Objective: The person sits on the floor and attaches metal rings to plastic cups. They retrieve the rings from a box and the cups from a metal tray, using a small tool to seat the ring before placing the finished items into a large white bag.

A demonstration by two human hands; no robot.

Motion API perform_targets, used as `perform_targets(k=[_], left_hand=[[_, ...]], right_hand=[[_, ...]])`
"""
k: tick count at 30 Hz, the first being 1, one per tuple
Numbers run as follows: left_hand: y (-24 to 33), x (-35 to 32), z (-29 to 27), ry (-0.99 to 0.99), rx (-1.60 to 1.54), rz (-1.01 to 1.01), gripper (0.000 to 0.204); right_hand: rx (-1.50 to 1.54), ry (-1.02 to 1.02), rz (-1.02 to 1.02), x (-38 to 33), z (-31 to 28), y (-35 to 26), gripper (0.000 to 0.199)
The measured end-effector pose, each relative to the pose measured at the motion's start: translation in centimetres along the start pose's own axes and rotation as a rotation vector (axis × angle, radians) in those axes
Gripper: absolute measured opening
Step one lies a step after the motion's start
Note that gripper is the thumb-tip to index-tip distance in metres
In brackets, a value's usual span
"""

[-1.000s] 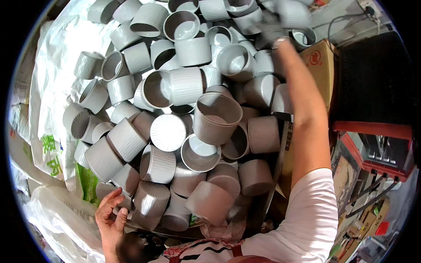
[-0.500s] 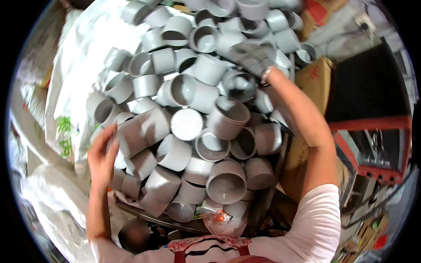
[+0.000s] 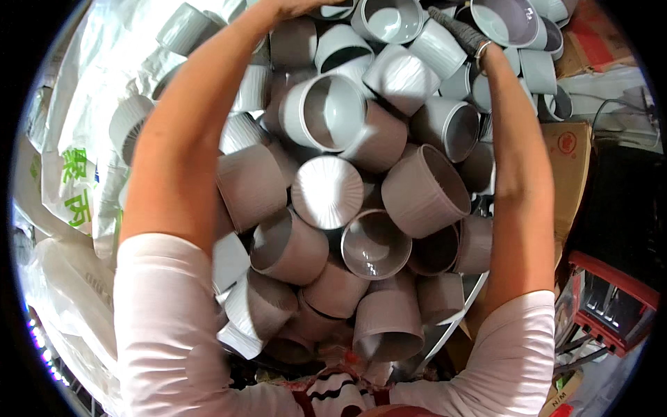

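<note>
Grey ribbed plastic pots (image 3: 327, 192) lie in a heap before me, some on their sides, some mouth up, some bottom up. Both my arms reach over them to the far side. At the top edge, my bare left hand (image 3: 300, 6) is partly cut off beside a pot (image 3: 336, 12); its grip cannot be made out. My right hand (image 3: 460, 32), in a dark grey glove, stretches its fingers between a wide upright pot (image 3: 390, 19) and a tilted pot (image 3: 438, 48). It seems to touch the tilted one, without visibly gripping it.
White plastic sacking (image 3: 104, 125) with green print spreads along the left. To the right stand a cardboard box (image 3: 571, 163) and a red-framed appliance (image 3: 611, 299) with a black top. A cable (image 3: 618, 102) runs at the far right. A metal edge (image 3: 455, 323) borders the heap near me.
My left hand has moved from the heap's left side up to the far edge. My right hand has shifted farther away and right. The view has moved closer over the pots.
</note>
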State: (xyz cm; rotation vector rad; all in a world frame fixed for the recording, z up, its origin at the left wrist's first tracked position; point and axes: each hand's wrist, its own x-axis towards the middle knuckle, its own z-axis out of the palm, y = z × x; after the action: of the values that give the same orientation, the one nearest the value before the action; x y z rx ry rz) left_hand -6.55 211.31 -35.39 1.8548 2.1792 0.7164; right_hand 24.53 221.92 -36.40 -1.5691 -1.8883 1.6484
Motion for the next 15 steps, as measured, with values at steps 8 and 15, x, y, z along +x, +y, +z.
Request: perform_targets(k=[8,15], left_hand=[[-2.1,-9.7,0.5,-0.227,-0.155,0.182,0.070],[3.8,-16.5,-4.3,-0.625,-0.085,0.208,0.082]], right_hand=[[-0.873,0.035,-0.104,-6.9,2.7,-2.7,0.083],[-1.127,-0.045,-0.236,-13.5,7.0,-7.7,0.067]])
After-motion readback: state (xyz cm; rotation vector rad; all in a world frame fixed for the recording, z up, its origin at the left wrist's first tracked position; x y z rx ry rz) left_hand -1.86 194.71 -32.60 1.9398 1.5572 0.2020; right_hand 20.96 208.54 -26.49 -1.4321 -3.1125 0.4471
